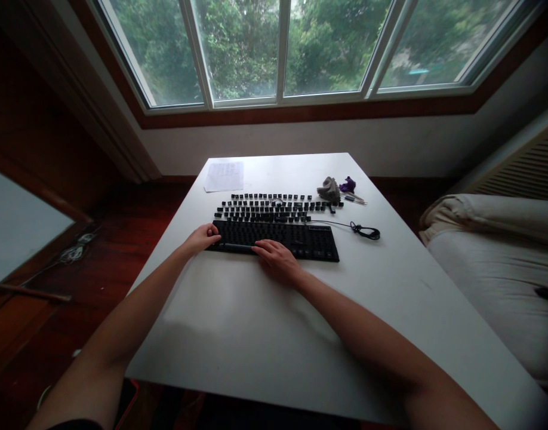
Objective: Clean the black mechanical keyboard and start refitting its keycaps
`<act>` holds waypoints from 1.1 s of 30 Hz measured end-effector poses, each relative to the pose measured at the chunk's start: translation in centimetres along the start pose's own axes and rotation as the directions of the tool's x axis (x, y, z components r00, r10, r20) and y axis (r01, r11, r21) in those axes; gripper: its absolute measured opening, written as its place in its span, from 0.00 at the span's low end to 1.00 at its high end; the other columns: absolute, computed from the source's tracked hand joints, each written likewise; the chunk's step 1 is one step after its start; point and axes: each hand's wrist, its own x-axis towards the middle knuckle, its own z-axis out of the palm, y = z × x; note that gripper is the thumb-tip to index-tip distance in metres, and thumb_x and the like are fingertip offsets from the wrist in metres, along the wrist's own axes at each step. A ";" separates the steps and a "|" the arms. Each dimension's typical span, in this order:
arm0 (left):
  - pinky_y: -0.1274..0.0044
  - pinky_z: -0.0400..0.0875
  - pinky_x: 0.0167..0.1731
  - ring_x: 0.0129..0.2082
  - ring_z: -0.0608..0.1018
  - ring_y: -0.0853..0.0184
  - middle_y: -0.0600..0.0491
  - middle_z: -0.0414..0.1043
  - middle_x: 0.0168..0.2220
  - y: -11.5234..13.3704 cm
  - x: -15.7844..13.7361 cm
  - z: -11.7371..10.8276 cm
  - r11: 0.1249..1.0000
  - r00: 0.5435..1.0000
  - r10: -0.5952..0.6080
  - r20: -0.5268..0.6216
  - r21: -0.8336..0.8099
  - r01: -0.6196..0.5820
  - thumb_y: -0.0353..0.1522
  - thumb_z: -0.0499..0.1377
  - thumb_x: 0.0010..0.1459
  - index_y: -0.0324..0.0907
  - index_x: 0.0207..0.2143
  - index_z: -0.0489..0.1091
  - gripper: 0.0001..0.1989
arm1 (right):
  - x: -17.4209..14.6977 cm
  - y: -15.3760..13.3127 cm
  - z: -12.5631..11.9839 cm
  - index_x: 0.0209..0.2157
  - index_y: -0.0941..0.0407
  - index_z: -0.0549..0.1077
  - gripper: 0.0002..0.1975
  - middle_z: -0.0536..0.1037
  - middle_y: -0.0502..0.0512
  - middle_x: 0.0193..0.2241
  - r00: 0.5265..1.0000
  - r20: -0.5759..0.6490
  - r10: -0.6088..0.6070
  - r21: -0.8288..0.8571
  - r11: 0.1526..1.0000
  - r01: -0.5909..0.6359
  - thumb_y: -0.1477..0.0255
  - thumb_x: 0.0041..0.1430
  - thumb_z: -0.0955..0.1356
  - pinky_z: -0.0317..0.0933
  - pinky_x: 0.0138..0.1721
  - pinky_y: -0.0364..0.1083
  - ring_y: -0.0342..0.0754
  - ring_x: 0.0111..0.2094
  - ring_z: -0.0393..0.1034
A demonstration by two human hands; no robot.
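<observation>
A black keyboard [296,239] lies flat on the white table [211,310], most of its key field dark. At its left end is my left hand [204,237], fingers curled in and thumb close to them; what is between them, if anything, is too small to make out. My right hand [277,259] rests palm down over the front edge, fingers stretched onto the lower keys. Between the two hands a long dark bar [237,247] runs along the keyboard's front. Behind the keyboard, loose black keycaps [256,209] are laid out in rows.
A coiled black cable [367,232] lies right of the keyboard. Further back are a grey cloth [330,189], a purple crumpled thing [348,184] and thin slender tools [355,198]. A paper sheet [224,176] lies at the far left. A cream-covered seat [493,269] stands right of the table.
</observation>
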 end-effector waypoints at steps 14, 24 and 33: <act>0.76 0.64 0.27 0.27 0.70 0.67 0.56 0.68 0.28 -0.5 0.1 -0.4 0.990 0.997 0.074 0.003 0.117 -0.073 0.44 0.62 0.51 0.42 0.37 0.74 0.16 | -0.5 -0.1 -0.6 0.60 0.55 0.69 0.23 0.72 0.62 0.59 1.000 -0.004 0.000 -0.005 1.000 0.000 0.75 0.63 0.67 0.59 0.62 0.57 0.55 0.62 0.63; 0.75 0.66 0.32 0.32 0.72 0.65 0.54 0.71 0.32 -0.3 0.0 -0.3 0.969 0.990 0.090 -0.106 0.238 -0.062 0.44 0.58 0.58 0.44 0.38 0.74 0.15 | -0.3 -0.8 -0.7 0.63 0.55 0.66 0.26 0.70 0.63 0.59 1.000 0.029 0.008 -0.049 0.999 -0.006 0.74 0.64 0.67 0.58 0.62 0.58 0.56 0.61 0.61; 0.70 0.68 0.49 0.43 0.74 0.60 0.49 0.74 0.40 3.2 3.8 0.4 0.871 0.939 0.316 -0.136 0.433 -0.230 0.33 0.57 0.59 0.44 0.39 0.76 0.09 | -0.3 -1.7 -1.1 0.63 0.56 0.66 0.26 0.68 0.65 0.60 0.998 0.056 0.036 -0.106 0.994 -0.030 0.70 0.64 0.68 0.57 0.62 0.59 0.59 0.61 0.60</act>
